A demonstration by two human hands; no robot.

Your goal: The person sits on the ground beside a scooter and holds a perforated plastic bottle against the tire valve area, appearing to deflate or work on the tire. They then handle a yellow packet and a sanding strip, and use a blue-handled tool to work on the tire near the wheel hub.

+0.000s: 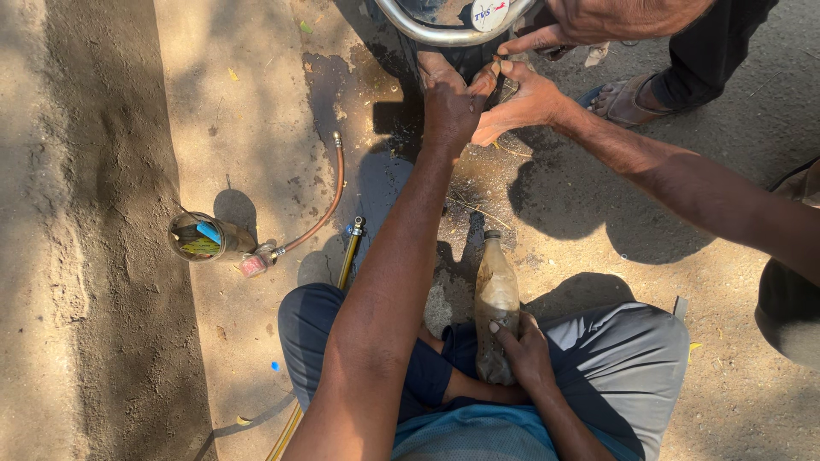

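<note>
Held upright between the knees: a clear plastic bottle [496, 290], cap on, murky brownish liquid inside, base down in the lap. Wrapped low around it, the right hand [525, 350], fingers clamped on the lower half.

Stretched far forward, the left hand [451, 101], up against a dark part just under a curved chrome rail [427, 32] of a parked vehicle. Fingers bunched, thumb raised; cannot tell whether closed on anything, the spot lying in shadow. Touching that thumb from the right, a co-worker's hand [530, 102], and just above it a second co-worker's hand [598, 17], 1 finger pointing at the same spot. Beside these, a sandalled foot [628, 98].

Judged from this: close work by 3 hands on 1 small point under the rail, with the bottle merely parked in reserve. Called for next, probably: a steady left hand, room among crowded fingers, and the bottle kept upright.

Further out, on the left: an orange hose [329, 209] curving down to a small fitting, a yellow hose [348, 260] with a metal end beside the left knee, and an open tin can [198, 237] with oddments inside.

Underneath, bare sandy ground [111, 256] outdoors, no table anywhere; strong sunlight, hard shadows, a dark damp stain [342, 85] below the vehicle.
</note>
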